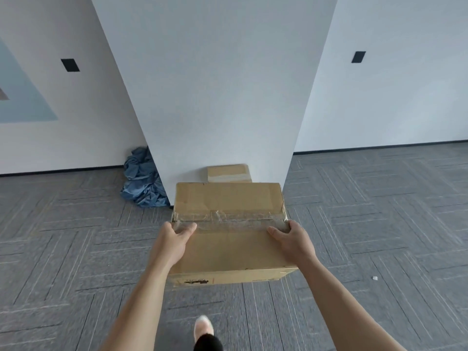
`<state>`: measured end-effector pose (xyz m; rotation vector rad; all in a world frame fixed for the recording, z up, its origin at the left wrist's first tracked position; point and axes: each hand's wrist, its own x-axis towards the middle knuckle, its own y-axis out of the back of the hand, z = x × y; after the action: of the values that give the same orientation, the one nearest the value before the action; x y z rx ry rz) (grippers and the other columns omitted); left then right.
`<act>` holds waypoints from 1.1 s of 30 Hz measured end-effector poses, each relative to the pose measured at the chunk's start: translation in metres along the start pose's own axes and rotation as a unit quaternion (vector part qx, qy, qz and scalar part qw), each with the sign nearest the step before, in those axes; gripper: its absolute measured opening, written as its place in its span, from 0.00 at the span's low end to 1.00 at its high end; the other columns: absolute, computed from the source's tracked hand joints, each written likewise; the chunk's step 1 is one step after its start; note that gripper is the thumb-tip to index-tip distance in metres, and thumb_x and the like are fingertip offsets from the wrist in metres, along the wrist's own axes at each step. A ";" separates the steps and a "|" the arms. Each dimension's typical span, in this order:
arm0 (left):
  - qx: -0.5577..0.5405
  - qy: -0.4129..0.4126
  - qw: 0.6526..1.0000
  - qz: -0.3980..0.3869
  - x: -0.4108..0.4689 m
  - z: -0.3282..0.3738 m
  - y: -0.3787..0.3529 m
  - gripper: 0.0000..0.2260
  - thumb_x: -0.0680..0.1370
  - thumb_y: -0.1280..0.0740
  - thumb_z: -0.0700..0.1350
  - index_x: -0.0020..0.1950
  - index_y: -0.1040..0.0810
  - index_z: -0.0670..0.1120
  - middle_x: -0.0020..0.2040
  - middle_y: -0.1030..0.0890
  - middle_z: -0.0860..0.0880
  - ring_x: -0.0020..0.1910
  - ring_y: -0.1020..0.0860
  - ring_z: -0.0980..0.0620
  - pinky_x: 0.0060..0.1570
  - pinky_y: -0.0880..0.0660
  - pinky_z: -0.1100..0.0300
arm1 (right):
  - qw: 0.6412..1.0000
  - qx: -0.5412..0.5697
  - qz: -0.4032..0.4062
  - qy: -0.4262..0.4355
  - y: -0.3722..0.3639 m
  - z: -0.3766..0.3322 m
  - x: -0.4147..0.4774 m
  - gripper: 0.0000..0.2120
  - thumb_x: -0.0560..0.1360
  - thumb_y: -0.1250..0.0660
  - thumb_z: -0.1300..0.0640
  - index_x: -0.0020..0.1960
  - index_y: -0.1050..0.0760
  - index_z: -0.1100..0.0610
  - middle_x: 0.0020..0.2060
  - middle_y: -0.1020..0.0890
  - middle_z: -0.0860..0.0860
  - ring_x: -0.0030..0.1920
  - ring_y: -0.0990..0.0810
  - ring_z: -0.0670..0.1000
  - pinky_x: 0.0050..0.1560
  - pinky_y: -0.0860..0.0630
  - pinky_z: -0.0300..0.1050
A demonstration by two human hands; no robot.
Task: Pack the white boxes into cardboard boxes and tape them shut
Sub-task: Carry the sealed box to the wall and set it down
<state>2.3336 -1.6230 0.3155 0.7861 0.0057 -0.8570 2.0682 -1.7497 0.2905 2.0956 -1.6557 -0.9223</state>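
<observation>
Hands (174, 239) gripping box (228, 247), label illegible

No words or numbers could be read anywhere. The cardboard box (229, 231) carried a dark printed mark (196, 281) on its near side. That mark was too blurred to make out.

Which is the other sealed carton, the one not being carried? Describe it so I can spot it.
Find the wide white pillar. At its foot on the carpet lies a smaller cardboard box, just beyond the big carton gripped in both hands. It is flatter, with pale tape across it.
</observation>
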 end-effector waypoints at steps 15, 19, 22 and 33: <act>-0.073 -0.001 0.994 -0.087 0.297 0.082 -0.033 0.24 0.78 0.31 0.52 0.66 0.39 0.44 0.70 0.29 0.46 0.55 0.26 0.50 0.52 0.33 0.54 | 0.971 0.223 -0.048 -0.076 -0.052 -0.086 0.256 0.20 0.78 0.32 0.58 0.66 0.35 0.51 0.58 0.22 0.50 0.52 0.20 0.52 0.49 0.20 0.50; -0.087 0.013 0.990 -0.109 0.356 0.089 -0.051 0.20 0.78 0.30 0.51 0.62 0.37 0.51 0.65 0.27 0.48 0.55 0.26 0.50 0.54 0.31 0.52 | 0.961 0.257 -0.050 -0.085 -0.067 -0.091 0.317 0.21 0.79 0.33 0.60 0.69 0.35 0.53 0.56 0.22 0.48 0.52 0.20 0.51 0.44 0.22 0.44; -0.106 0.029 0.987 -0.120 0.395 0.081 -0.075 0.27 0.71 0.28 0.59 0.65 0.34 0.55 0.63 0.25 0.51 0.57 0.23 0.48 0.59 0.25 0.41 | 0.959 0.262 -0.053 -0.090 -0.085 -0.077 0.370 0.22 0.79 0.34 0.60 0.70 0.35 0.54 0.54 0.22 0.46 0.52 0.20 0.50 0.45 0.23 0.43; -0.176 0.015 0.981 -0.087 0.553 0.022 -0.217 0.16 0.79 0.32 0.46 0.65 0.29 0.54 0.55 0.18 0.54 0.49 0.17 0.51 0.47 0.19 0.48 | 0.971 0.236 -0.037 -0.028 -0.178 -0.005 0.568 0.17 0.77 0.32 0.61 0.64 0.30 0.51 0.53 0.19 0.47 0.51 0.18 0.52 0.54 0.20 0.54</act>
<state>2.5517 -2.0951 0.0286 0.4703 0.2503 -0.9755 2.2739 -2.2392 0.0220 2.4646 -1.9936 -0.6582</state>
